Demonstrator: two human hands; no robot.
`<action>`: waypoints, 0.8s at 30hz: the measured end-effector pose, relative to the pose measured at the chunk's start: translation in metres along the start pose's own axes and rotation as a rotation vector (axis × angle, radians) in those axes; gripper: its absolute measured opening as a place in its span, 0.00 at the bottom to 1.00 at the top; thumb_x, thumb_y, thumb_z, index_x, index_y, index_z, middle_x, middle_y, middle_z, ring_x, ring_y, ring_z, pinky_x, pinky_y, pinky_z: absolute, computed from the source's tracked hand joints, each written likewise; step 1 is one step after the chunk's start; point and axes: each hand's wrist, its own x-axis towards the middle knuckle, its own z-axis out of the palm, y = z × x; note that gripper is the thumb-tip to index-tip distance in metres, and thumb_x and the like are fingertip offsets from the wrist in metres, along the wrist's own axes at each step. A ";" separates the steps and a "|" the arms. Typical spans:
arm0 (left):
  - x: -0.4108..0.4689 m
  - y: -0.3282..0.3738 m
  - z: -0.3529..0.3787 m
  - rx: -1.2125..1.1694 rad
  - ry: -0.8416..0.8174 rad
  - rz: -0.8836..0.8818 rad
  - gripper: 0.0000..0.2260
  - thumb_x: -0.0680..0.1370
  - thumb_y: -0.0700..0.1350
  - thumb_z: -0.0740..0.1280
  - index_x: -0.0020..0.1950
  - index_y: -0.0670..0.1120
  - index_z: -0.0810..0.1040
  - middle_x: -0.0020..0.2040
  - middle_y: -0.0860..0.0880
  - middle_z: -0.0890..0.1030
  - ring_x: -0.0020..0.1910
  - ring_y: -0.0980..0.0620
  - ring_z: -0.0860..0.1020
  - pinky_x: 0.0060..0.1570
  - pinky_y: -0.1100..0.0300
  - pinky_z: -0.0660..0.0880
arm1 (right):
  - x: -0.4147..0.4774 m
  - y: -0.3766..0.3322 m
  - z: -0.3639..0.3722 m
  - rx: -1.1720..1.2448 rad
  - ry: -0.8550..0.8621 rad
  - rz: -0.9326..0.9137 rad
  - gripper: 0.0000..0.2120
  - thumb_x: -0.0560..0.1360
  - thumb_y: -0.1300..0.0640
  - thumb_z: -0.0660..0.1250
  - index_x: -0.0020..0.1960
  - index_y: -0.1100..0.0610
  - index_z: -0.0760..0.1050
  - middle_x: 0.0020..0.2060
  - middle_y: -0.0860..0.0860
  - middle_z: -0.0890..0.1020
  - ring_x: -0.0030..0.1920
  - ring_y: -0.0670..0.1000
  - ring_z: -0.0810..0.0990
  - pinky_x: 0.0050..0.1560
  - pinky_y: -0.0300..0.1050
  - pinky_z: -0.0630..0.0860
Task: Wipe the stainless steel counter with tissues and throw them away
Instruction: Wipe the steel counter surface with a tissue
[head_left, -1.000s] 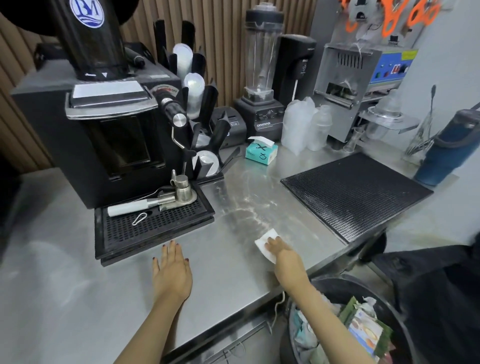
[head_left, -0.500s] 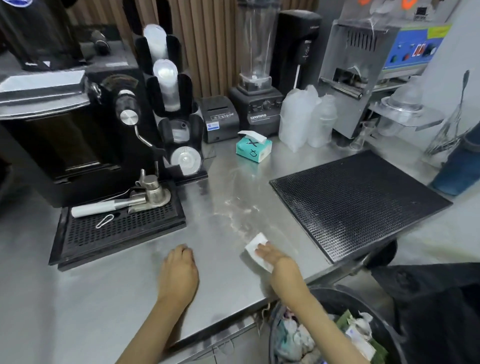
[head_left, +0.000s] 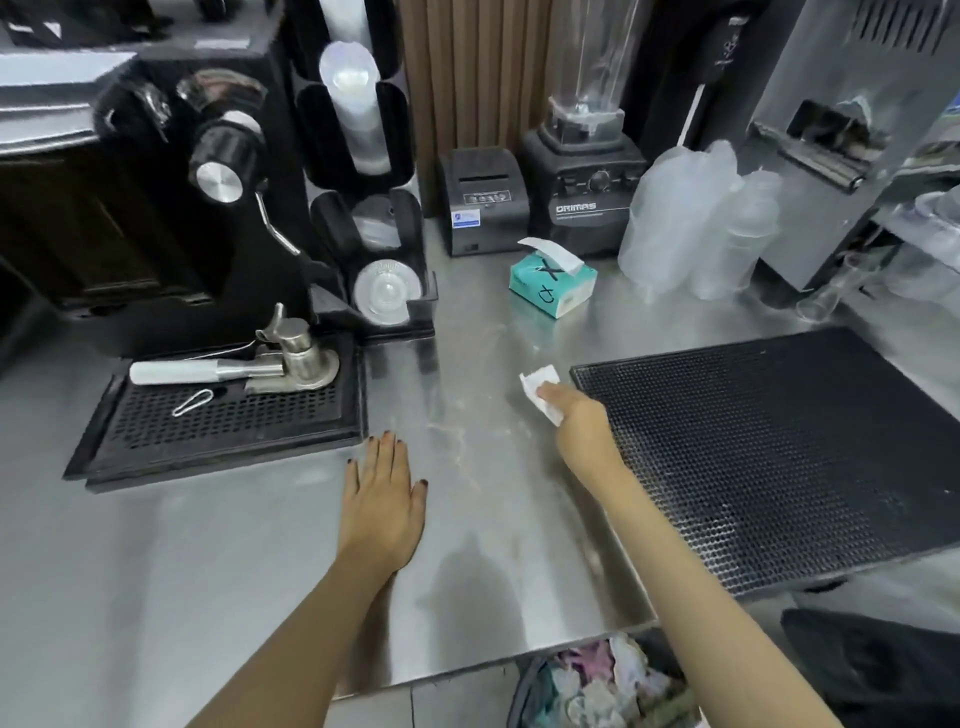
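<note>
Head view: tissue (head_left: 539, 380) lies diagonally, long axis apparently far-left to near-right; right hand (head_left: 579, 418) presses it, fingers extended; left hand (head_left: 382, 496) flat on counter (head_left: 208, 571).

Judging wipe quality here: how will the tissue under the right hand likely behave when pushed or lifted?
The tissue looks thin and folded, so it probably bunches rather than slides stiffly under the right hand. Lifted, it would likely droop. The smooth steel counter should let it glide easily.

Drip tray (head_left: 218, 421) left on counter (head_left: 208, 571), mat (head_left: 779, 441) right, tissue (head_left: 537, 382) just beside mat's left corner, tissue box (head_left: 551, 288) behind, bin (head_left: 521, 691) below front edge.
</note>
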 end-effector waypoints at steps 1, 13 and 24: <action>0.000 0.000 0.000 0.011 -0.010 -0.003 0.30 0.77 0.55 0.37 0.76 0.44 0.46 0.77 0.47 0.45 0.76 0.50 0.42 0.73 0.50 0.41 | 0.009 0.003 0.008 -0.036 -0.062 -0.020 0.19 0.74 0.72 0.58 0.63 0.63 0.73 0.64 0.59 0.74 0.69 0.57 0.68 0.69 0.39 0.58; -0.003 0.001 0.000 0.014 -0.011 -0.013 0.33 0.73 0.56 0.33 0.76 0.44 0.47 0.77 0.49 0.46 0.76 0.50 0.42 0.72 0.51 0.40 | 0.033 -0.013 0.024 -0.037 -0.085 -0.236 0.27 0.67 0.79 0.57 0.63 0.63 0.74 0.65 0.60 0.74 0.69 0.56 0.69 0.66 0.24 0.51; -0.002 0.001 0.002 0.042 -0.003 -0.027 0.31 0.76 0.55 0.37 0.75 0.43 0.49 0.76 0.49 0.47 0.75 0.51 0.42 0.70 0.52 0.39 | 0.086 0.002 0.059 -0.217 -0.352 -0.394 0.30 0.64 0.79 0.57 0.64 0.64 0.73 0.66 0.60 0.71 0.70 0.52 0.63 0.68 0.23 0.45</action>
